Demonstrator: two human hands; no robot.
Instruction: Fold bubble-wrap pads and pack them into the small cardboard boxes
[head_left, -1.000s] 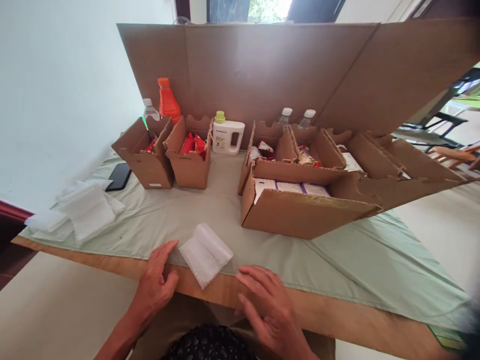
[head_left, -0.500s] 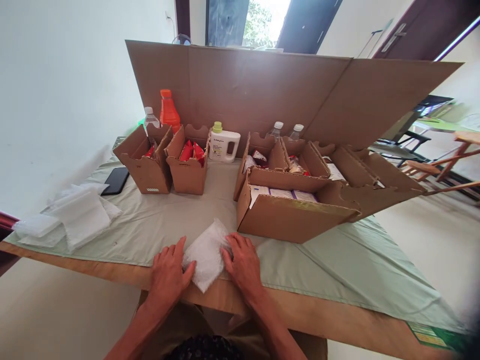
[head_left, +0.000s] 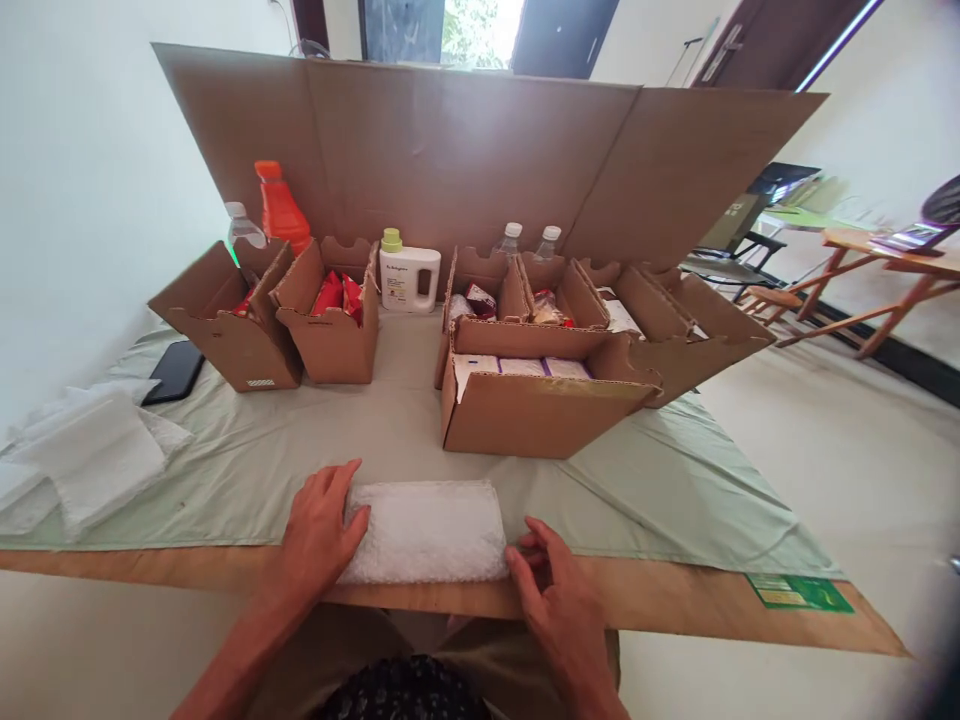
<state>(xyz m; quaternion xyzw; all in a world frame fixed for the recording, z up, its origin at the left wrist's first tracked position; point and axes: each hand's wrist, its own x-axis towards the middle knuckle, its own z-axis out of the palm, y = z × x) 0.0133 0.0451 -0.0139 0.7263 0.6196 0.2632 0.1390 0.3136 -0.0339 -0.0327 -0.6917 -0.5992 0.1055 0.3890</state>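
Bubble wrap (head_left: pixel 431 530) — flat, left hand (head_left: pixel 321 525) touching

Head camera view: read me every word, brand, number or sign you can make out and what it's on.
"Babycare", most likely, on the white jug; the marks before and below it are too small to read.
Leftmost box: white mark, too blurred to read.
Box beside it: dark print, too small.
Green card: print too small.
Nothing else is readable.

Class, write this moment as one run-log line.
bubble wrap: flat, partly on cloth; left hand: on left end; right hand: at right end
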